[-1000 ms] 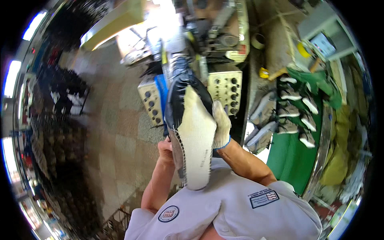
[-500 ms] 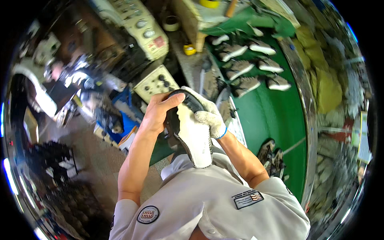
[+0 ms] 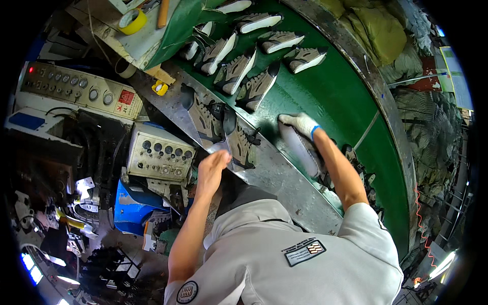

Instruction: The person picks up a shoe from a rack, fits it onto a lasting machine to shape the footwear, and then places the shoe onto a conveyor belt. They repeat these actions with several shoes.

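My right hand [image 3: 299,123], in a white glove with a blue cuff, is shut on a grey shoe with a white sole [image 3: 303,151], pressing it sole-up against the green conveyor belt [image 3: 345,96]. My bare left hand [image 3: 213,163] holds nothing; its fingers hang loosely at the edge of the metal rail [image 3: 284,185]. Just beyond it two grey-and-tan shoes [image 3: 240,145] lie on the rail.
Several more grey shoes [image 3: 254,84] lie in rows farther up the belt. A beige control box with knobs [image 3: 160,152] and a longer panel [image 3: 76,91] stand to the left. A yellow tape roll [image 3: 133,21] sits on a shelf at the top.
Both hands held the shoe in front of my chest before. My right hand has carried it right onto the green belt, and my left hand has let go and dropped to the rail.
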Tool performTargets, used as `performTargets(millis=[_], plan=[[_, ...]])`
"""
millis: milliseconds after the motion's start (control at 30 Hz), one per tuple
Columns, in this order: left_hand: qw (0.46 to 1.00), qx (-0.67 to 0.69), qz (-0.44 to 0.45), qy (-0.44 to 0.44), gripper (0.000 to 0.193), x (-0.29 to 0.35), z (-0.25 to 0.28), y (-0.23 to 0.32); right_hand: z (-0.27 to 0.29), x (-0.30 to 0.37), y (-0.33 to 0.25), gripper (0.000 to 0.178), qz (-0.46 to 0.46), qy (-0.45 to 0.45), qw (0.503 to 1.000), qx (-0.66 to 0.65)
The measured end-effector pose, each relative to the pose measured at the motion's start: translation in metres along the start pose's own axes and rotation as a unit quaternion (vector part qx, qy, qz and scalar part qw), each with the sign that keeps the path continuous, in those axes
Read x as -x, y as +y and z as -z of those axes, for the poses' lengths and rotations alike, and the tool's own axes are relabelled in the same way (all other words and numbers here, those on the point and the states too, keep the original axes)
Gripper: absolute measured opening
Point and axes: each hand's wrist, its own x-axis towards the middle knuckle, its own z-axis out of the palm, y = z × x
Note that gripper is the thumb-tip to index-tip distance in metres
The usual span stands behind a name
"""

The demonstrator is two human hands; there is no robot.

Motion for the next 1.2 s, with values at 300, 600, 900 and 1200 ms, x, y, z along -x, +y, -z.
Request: performTargets(millis=[300, 600, 900, 1200], plan=[[0.994, 0.02, 0.09, 0.057, 0.033, 0.048, 0.025, -0.03, -0.048, -0.267, 0.033, 0.079, 0.03, 0.332, 0.909, -0.252], [0.975, 0.109, 0.079, 0.177, 0.027, 0.112, 0.076, -0.02, -0.073, -0.115, -0.024, 0.043, 0.153, 0.005, 0.79, -0.594], [0.956, 0.115, -0.164, 0.215, 0.044, 0.102, 0.191, 0.057, -0.256, 0.058, -0.145, 0.05, 0.068, -0.309, 0.718, -0.62], [0.892, 0.319, -0.121, 0.296, 0.024, 0.202, 0.323, -0.013, -0.431, 0.134, -0.253, 0.041, 0.056, -0.348, 0.83, -0.433]])
